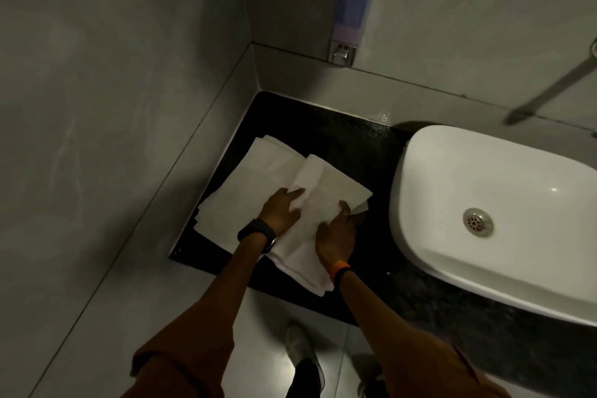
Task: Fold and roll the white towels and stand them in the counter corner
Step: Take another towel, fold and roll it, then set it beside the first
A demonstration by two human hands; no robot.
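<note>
White towels lie on the black counter (pixel 323 126) left of the basin. A flat stack of folded towels (pixel 245 184) sits against the left wall. On top of it, slanting toward me, lies one long folded towel (pixel 318 191). My left hand (pixel 281 212) presses flat on this towel's left side, fingers spread. My right hand (pixel 336 236) holds its right edge, fingers curled over the fold. The towel's near end (pixel 307 275) hangs past the counter's front edge. The counter corner (pixel 274 103) at the back is bare.
A white oval basin (pixel 484 171) with a metal drain (pixel 478 222) fills the counter's right side. A soap dispenser (pixel 350 3) hangs on the back wall above the corner. A metal bar (pixel 549 94) slants at far right. My shoes show on the grey floor (pixel 265 317) below.
</note>
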